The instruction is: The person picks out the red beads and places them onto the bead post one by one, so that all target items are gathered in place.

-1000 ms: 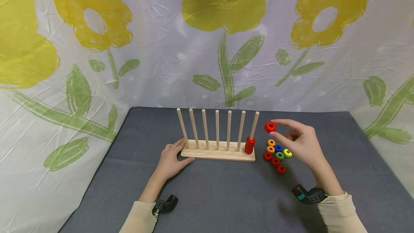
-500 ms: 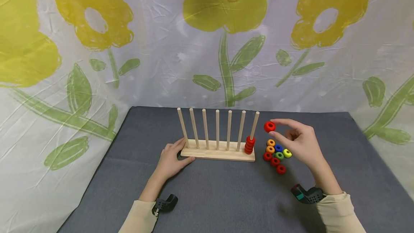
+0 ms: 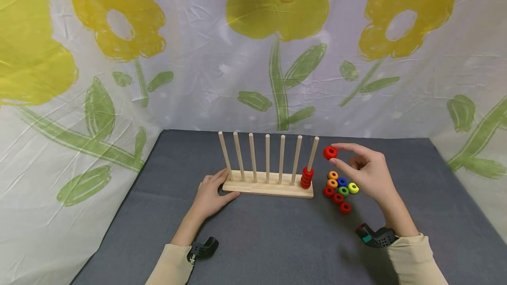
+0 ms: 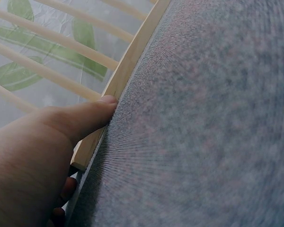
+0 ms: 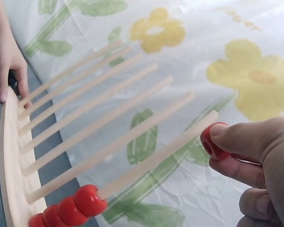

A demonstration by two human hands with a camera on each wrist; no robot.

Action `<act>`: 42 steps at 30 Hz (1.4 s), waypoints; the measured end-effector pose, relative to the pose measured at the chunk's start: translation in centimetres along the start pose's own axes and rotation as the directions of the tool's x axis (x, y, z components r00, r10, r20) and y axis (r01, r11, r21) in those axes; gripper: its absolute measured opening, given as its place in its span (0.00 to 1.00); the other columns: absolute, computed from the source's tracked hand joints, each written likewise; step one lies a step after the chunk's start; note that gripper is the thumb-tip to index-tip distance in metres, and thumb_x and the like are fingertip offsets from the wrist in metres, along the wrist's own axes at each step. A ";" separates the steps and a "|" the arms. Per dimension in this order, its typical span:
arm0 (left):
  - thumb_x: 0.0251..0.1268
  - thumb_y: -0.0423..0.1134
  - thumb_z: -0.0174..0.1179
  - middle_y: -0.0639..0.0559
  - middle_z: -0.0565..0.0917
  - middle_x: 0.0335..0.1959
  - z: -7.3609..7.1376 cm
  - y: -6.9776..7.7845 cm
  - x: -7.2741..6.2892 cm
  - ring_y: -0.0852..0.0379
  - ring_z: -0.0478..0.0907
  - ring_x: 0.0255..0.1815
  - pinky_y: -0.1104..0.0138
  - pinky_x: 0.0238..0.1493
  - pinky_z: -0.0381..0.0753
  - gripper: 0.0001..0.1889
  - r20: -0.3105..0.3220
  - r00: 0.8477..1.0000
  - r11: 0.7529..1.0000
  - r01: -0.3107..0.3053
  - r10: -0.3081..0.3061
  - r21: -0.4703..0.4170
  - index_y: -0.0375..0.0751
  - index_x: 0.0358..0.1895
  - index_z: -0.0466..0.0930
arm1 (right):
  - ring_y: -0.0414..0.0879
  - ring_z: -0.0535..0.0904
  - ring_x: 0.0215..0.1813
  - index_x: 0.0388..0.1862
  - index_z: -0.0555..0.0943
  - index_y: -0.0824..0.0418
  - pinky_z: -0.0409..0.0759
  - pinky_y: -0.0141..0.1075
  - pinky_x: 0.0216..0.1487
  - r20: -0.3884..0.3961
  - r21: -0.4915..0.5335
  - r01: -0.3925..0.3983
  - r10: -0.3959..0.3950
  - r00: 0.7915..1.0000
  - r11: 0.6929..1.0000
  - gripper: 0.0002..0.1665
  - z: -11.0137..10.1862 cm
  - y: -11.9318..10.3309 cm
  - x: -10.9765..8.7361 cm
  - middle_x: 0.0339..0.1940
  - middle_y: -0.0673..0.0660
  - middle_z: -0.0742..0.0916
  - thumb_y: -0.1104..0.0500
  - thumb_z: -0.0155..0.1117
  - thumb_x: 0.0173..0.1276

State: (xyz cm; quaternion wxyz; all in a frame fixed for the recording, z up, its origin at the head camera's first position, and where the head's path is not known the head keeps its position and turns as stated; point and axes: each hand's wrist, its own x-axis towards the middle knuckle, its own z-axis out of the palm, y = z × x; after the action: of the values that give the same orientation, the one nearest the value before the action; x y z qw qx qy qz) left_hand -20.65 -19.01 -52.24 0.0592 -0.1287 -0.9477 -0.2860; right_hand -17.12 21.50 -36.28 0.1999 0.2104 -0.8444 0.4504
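Observation:
A wooden peg rack [image 3: 267,189] with a row of upright pegs stands across the table. Its left end is held by my left hand [image 3: 211,196], the thumb [image 4: 97,113] along the front edge and the fingers behind, partly hidden. Between thumb and forefinger, my right hand [image 3: 366,173] pinches a red bead [image 3: 330,152], raised just right of the top of the rightmost peg [image 5: 156,158]. In the right wrist view the bead [image 5: 213,142] is apart from that peg. Several red beads [image 3: 306,178] are stacked low on the same peg.
Right of the rack lie several loose beads: orange [image 3: 332,183], blue [image 3: 342,182], green [image 3: 343,191], yellow [image 3: 353,188] and red [image 3: 345,208]. A dark cloth [image 3: 261,236] covers the table. Behind hangs a flowered curtain [image 3: 190,91].
My right hand has lifted the pinched red bead very slightly and brought it a touch closer to the rightmost peg. My left hand keeps its hold on the rack.

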 end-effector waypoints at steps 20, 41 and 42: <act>0.61 0.59 0.71 0.42 0.68 0.74 0.0 0.1 0.0 0.40 0.68 0.63 0.43 0.60 0.65 0.46 -0.011 1.000 1.000 -0.004 0.004 0.000 0.39 0.77 0.65 | 0.29 0.53 0.14 0.52 0.86 0.66 0.55 0.35 0.15 -0.037 0.004 0.074 -0.073 0.997 0.997 0.20 -0.2 -1.1 1.0 0.09 0.51 0.64 0.75 0.74 0.60; 0.61 0.58 0.72 0.42 0.68 0.74 0.0 0.1 0.0 0.40 0.68 0.62 0.44 0.59 0.65 0.46 -0.012 1.000 1.000 -0.001 0.001 -0.010 0.39 0.77 0.65 | 0.35 0.54 0.14 0.51 0.86 0.70 0.54 0.36 0.15 -0.043 0.043 0.099 -0.098 0.994 0.994 0.19 -0.1 -2.9 2.8 0.08 0.53 0.64 0.76 0.73 0.61; 0.61 0.58 0.72 0.42 0.68 0.74 0.0 0.1 0.0 0.40 0.68 0.62 0.44 0.59 0.65 0.46 -0.012 1.000 1.000 0.000 0.000 -0.010 0.39 0.77 0.65 | 0.36 0.54 0.14 0.51 0.86 0.70 0.54 0.36 0.15 -0.041 0.050 0.100 -0.098 0.994 0.994 0.19 0.0 -3.0 2.9 0.08 0.53 0.64 0.76 0.73 0.61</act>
State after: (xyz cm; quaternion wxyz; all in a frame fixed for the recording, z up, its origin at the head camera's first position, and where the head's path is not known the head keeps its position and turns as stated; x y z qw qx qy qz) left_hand -20.61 -18.90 -52.15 0.0643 -0.1271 -0.9459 -0.2916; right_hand -17.94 19.49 -32.66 0.2326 0.2482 -0.8171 0.4655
